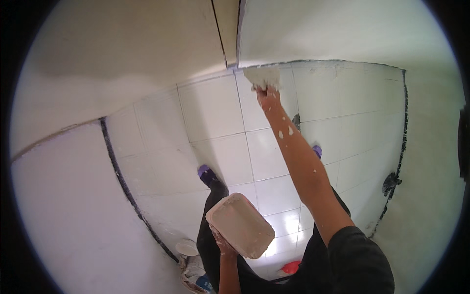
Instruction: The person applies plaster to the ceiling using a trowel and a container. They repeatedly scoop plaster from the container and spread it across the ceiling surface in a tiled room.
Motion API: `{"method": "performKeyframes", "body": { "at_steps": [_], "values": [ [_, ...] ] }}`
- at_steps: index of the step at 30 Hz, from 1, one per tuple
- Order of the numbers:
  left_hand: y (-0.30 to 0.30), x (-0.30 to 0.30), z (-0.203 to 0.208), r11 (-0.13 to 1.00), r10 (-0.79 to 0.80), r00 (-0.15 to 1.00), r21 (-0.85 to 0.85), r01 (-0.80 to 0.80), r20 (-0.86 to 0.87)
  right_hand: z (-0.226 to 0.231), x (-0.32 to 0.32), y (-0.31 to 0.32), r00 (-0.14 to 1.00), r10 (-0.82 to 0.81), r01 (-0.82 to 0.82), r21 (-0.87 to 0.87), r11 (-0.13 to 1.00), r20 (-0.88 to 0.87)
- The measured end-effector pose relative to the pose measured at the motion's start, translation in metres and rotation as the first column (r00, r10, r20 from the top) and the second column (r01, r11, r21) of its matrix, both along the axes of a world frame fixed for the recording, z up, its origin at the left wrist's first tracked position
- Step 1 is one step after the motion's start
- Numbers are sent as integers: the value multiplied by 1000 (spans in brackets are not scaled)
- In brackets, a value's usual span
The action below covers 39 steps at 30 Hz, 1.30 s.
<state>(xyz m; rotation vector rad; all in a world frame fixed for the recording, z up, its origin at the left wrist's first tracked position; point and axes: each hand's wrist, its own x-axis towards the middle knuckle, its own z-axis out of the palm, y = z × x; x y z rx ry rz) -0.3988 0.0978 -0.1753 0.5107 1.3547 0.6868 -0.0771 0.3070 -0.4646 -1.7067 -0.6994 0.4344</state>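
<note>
My left hand (224, 243) holds up a rectangular plastic tub (240, 225) with rounded corners, smeared with pale beige putty. The fingers are mostly hidden under it. At the end of my outstretched right arm, my right hand (269, 97) is closed on a wide putty knife (263, 77) coated in the same putty. Its blade is at the foot of the far white wall (333, 32), just right of a corner; whether it touches the wall I cannot tell. Spots of putty dot my right hand and forearm.
White tiles (215, 115) cover the floor, with dark strips along the side walls. A dark lump (390, 183) lies by the right wall, and a dark piece (296, 120) beside my forearm. Lower left are a white bowl (187, 247) and a bag (195, 274); a red object (292, 267) lies below.
</note>
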Motion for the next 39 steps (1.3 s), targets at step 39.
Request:
{"method": "performKeyframes", "body": {
  "at_steps": [39],
  "values": [
    [-8,-3,-20,963,189,981,-199,-179,32,38,9,55,207,-11,411,76,908,-978]
  ]
}}
